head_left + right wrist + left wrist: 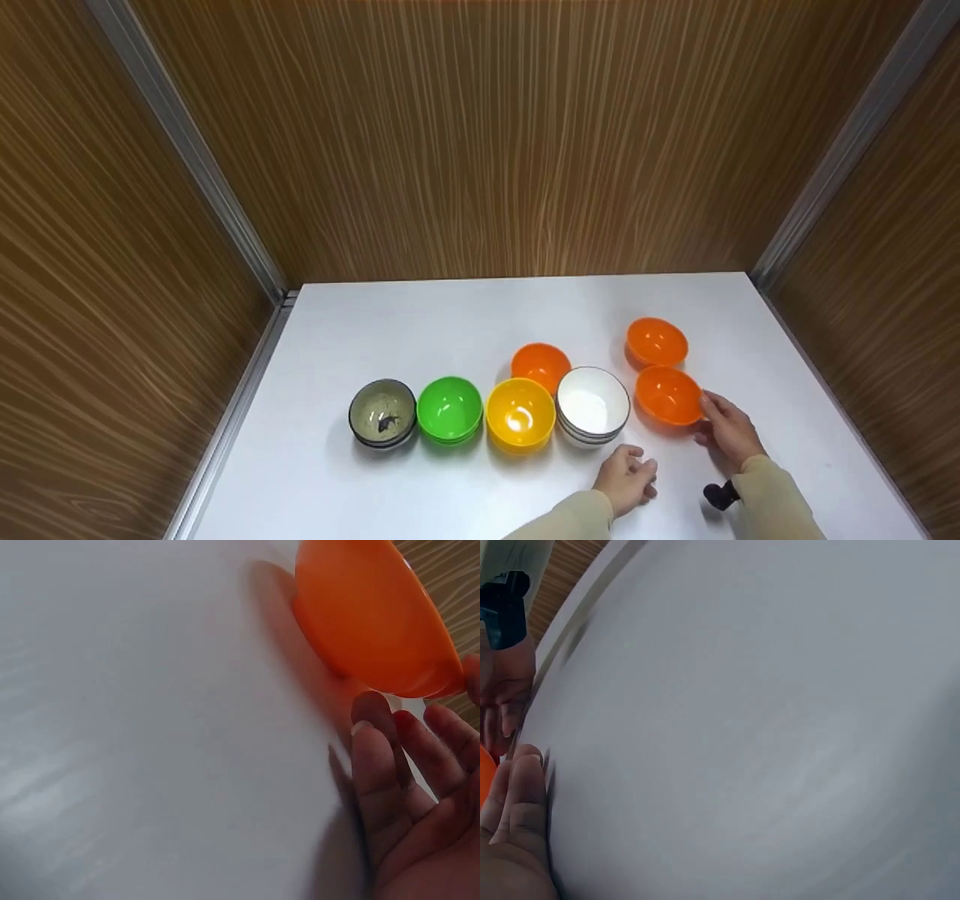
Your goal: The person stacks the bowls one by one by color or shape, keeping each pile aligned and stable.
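Across the lower half of the head view lies a white table (420,322), smooth and matt, set in a corner of brown wood-grain wall panels (480,135) joined by grey metal strips (187,150). No brand, label or writing can be read on any surface or bowl.

Along the lower middle of the frame stands a row of bowls: a dark speckled bowl (382,412) at the left, then a green bowl (449,409), a yellow bowl (520,414) and a white bowl (592,404) with a dark rim; the green and white ones seem to sit on stacks of like bowls. Behind the yellow and white bowls sits a small orange bowl (540,365). Toward the right of the frame stand two more: a far orange bowl (657,342) and, just below it in the picture, the near orange bowl (668,395), upright on the table beside the white one.

At the lower right the right hand (726,431) comes in from a beige sleeve (772,502), palm down, its fingers straight and relaxed; the fingertips lie against or just beside the near orange bowl's side, without curling round it. The right wrist view shows the fingers (382,765) spread loosely beneath the bowl's wall. The left hand (627,480) rests on the table below the white bowl, its fingers loosely curled and holding nothing.
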The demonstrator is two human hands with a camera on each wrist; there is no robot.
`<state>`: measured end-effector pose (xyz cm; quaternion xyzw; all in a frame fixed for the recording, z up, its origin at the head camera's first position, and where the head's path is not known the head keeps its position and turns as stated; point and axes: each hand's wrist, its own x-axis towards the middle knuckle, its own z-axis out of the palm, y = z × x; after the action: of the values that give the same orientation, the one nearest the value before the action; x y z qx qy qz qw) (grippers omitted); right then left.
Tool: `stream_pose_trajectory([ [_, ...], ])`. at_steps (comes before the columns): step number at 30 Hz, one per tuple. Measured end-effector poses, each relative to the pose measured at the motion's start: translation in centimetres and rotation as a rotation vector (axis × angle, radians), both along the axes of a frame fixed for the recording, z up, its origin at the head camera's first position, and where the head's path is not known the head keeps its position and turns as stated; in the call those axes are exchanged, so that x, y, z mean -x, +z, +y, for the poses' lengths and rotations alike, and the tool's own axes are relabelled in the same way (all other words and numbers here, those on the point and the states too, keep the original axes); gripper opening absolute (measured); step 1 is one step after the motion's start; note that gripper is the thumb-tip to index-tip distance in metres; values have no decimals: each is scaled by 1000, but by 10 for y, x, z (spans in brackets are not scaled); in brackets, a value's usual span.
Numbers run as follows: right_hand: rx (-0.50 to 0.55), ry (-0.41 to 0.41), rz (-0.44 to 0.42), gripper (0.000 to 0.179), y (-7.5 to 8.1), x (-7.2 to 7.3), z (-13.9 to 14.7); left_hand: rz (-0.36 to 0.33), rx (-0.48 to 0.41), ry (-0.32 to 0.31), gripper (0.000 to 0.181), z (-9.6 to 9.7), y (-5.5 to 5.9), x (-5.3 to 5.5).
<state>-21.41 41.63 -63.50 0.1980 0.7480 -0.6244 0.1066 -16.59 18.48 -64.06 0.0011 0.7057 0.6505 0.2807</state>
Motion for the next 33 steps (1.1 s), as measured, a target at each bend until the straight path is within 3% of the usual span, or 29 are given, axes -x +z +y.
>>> stream_pose_trajectory([
  [6,-92,57,30,73,2,-3,1,-58,-12,0,32,1,-4,5],
  [13,-180,96,25,76,5,-5,0,-56,-31,56,35,6,-1,4],
  [19,-205,147,-10,80,5,-1,-5,-48,3,89,33,8,2,4],
  [24,-246,205,-16,85,4,2,-8,-60,7,82,31,9,3,6],
  [29,-247,225,-35,81,4,4,-11,-112,38,64,40,8,5,7],
  [33,-239,229,-60,79,4,8,-14,-104,66,68,44,6,6,9],
])
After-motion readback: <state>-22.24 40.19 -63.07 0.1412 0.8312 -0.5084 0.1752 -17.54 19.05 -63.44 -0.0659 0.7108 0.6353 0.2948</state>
